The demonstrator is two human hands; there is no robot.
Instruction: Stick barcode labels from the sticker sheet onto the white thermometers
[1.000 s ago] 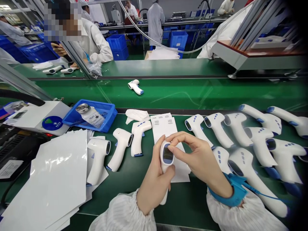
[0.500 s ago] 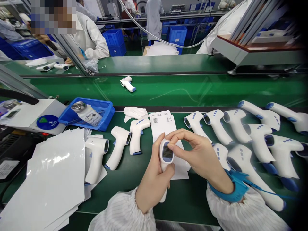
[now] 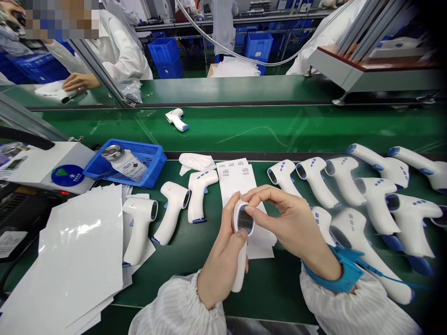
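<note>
A white infrared thermometer [image 3: 239,267] stands roughly upright in my left hand [image 3: 219,260], which is wrapped round it with the thumb just below the screen. Its dark screen [image 3: 245,220] faces me. My right hand [image 3: 295,224] has thumb and index finger closed on the top of the thermometer, at the screen's upper edge; whether a thin film is between them I cannot tell. A blue strap [image 3: 337,274] circles my right wrist. Printed sheets [image 3: 261,251] lie on the table beneath my hands.
Several more thermometers lie on the right [image 3: 316,181], and three on the left [image 3: 172,211]. White sheets [image 3: 84,260] and a blue tray [image 3: 157,165] with a bottle [image 3: 127,165] are at left. One thermometer [image 3: 177,119] sits on the green belt [image 3: 279,128]. A co-worker's hand [image 3: 81,82] is beyond.
My left thumb has moved up towards the screen, baring more of the handle. The thermometer on the belt has shifted left. The co-worker's hand now covers things on the far bench.
</note>
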